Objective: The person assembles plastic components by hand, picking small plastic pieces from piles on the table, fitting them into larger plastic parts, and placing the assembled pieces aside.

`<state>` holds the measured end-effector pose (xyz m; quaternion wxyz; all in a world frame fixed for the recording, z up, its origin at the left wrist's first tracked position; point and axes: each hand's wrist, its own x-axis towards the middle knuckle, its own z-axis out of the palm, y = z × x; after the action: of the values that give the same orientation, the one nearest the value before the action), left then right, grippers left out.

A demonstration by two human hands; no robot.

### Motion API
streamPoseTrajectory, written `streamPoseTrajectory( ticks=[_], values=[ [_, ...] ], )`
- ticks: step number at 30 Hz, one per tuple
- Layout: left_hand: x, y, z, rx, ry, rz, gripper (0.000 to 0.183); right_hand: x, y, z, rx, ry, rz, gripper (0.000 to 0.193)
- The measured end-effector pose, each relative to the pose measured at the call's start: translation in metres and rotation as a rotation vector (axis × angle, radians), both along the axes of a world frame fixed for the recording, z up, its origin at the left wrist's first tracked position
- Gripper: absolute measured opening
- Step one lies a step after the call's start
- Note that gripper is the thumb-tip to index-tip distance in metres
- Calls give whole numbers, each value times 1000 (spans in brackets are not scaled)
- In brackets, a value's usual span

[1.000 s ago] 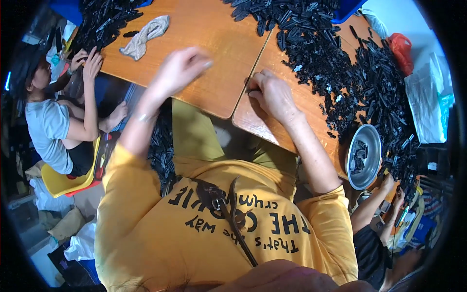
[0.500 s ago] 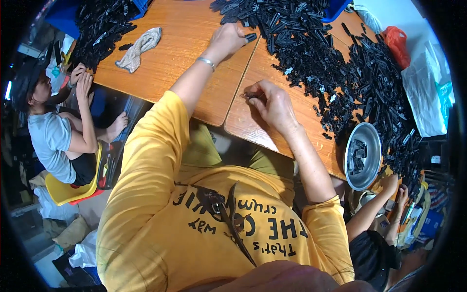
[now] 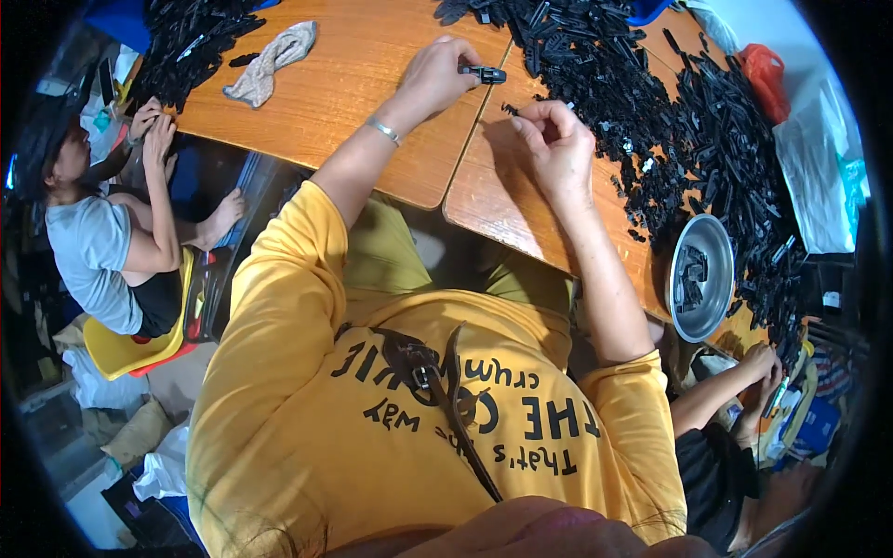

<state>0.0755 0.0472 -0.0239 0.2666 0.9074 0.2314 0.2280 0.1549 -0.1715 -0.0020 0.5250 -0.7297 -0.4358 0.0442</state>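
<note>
My left hand [image 3: 435,76] is closed around one end of a narrow black plastic part [image 3: 489,75], whose other end sticks out to the right over the table. Thumb and forefinger of my right hand [image 3: 563,156] are pinched together, with a small black plastic piece [image 3: 511,110] at their tips. The two hands are apart, the right one nearer to me. A pile of small black pieces [image 3: 605,112] spreads beyond my right hand, and longer black parts [image 3: 474,11] lie heaped beyond my left.
A seam splits the wooden table [image 3: 353,102]. On it are a crumpled cloth glove [image 3: 270,65] and a metal bowl [image 3: 721,288] holding black parts. More long black parts [image 3: 735,139] lie at right. One person [image 3: 98,223] sits at left; another person's arms [image 3: 721,386] reach in at lower right.
My right hand has moved farther up the table, toward the left hand. More of the black part in my left hand now shows. My view has shifted slightly.
</note>
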Motion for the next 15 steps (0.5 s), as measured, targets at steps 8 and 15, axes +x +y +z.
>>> streamPoseTrajectory(
  ticks=[8, 15],
  values=[
    [-10, -41, 32, -670, -378, -313, 21, 9, 4, 20, 272, -174, -43, 13],
    [-19, -64, 57, -927, -385, -402, 27, 8, -9, 29, 326, -252, -37, 16]
  ],
)
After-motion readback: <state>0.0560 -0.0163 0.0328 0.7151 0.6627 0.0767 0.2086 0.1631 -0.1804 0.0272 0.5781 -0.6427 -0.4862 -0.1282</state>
